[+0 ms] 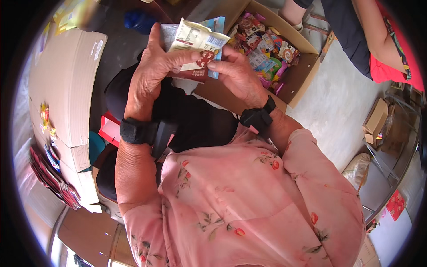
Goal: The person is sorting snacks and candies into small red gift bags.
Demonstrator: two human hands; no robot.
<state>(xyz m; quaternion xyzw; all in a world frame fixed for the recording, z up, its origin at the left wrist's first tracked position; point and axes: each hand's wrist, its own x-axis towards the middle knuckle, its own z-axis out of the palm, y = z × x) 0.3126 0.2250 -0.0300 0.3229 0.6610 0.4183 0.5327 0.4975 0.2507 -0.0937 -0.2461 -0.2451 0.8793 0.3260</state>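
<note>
Several flat snack packets are held up between my two hands. In front is a cream and dark-red packet [191, 46] with a barcode; behind it a light-blue packet [215, 25] and a silvery one [167, 33] show in part. My left hand [155, 63] grips the stack from the left, its thumb across the front packet. With thumb and fingers, my right hand [237, 70] pinches the lower right edge, by the blue packet. Beyond my right hand, an open cardboard box [302, 78] holds many small colourful wrapped snacks [263, 46]. Both wrists wear black straps.
On the left stands a cardboard-covered surface [63, 86] with small wrapped sweets [44, 116] and a stack of dark-red packaging [53, 180]. A red box [110, 128] is below my left forearm. Another person's arm [370, 30] and legs are at the upper right, beyond the box.
</note>
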